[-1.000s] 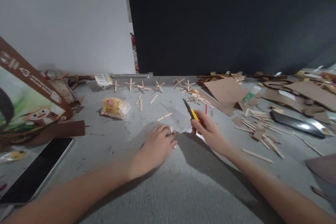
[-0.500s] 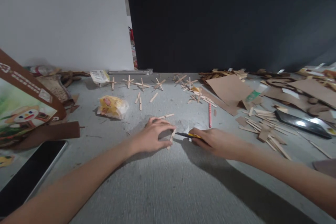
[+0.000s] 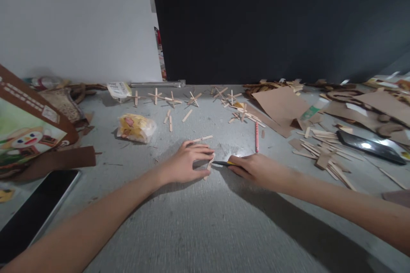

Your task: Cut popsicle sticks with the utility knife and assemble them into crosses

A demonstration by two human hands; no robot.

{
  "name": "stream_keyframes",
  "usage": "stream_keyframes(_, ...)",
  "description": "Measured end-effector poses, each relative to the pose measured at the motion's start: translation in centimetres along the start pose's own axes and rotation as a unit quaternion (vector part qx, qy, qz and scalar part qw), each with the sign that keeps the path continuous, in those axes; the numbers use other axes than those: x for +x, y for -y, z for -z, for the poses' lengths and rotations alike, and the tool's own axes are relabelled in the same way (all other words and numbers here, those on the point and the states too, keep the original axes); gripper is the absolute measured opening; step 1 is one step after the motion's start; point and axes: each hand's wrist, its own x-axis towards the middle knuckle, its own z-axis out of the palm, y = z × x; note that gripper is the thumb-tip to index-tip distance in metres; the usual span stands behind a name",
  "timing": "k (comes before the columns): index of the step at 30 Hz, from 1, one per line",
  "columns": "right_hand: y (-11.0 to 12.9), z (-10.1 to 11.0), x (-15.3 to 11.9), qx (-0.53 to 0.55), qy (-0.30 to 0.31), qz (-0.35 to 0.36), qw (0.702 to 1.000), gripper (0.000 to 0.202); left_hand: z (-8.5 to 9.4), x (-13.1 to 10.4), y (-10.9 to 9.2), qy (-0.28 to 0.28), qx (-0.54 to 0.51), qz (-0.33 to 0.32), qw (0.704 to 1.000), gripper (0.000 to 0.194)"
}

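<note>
Hands are apart, center stick (image 3: 209,165) between them on the gray tabletop (image 3: 192,230). Left hand (image 3: 184,164) is on the stick's left side, holding it down: fingertips at its far end, thumb by its near end, palm arched. Right hand (image 3: 253,168) is to the stick's right, closed around the yellow handle of a utility knife (image 3: 223,163). Blade points left, tip at the stick's right edge; can't tell if it's touching.

Outward from that stick: another stick (image 3: 203,138) just beyond it, close to the left knuckles. Red patterned rod (image 3: 256,137) beyond and right. Yellow packet (image 3: 136,128) far left. Row of crossed sticks (image 3: 156,96) well beyond. Loose stick pile (image 3: 323,155) well right, black glossy object (image 3: 371,147) past that. Phone (image 3: 38,213) well left, nearer side.
</note>
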Motion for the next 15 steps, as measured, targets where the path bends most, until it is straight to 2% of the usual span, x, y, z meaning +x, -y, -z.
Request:
stream_keyframes(8,0.28,0.17,0.11,-0.025,0.02,-0.008,0.999,0.039,-0.3,0.03,0.23,-0.004,0.007,0.002,1.0,0.042)
stream_keyframes(15,0.53,0.5,0.19,-0.028,0.031,-0.01,0.999,0.03,-0.18,0.07,0.08,-0.002,0.015,0.004,1.0,0.041)
